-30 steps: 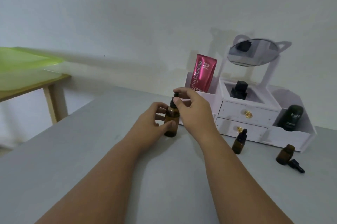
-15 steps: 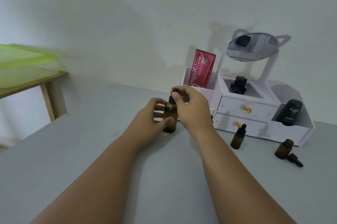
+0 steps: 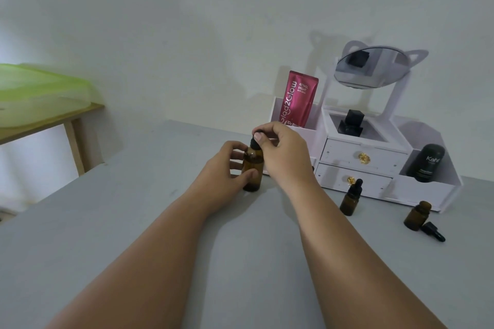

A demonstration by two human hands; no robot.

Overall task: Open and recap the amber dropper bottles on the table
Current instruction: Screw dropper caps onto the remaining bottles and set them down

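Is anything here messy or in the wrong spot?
One thing: the small amber bottle at the right, in front of the white organizer, stands open, and its black dropper cap lies on its side on the table beside it. Nothing looks spilled or broken.

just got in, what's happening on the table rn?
A person is working on an amber dropper bottle standing upright on the grey table. The left hand wraps its body while the right hand pinches the black dropper cap on top. To the right, by the white organizer, a second bottle stands capped, and a third bottle stands open with its loose dropper lying beside it.
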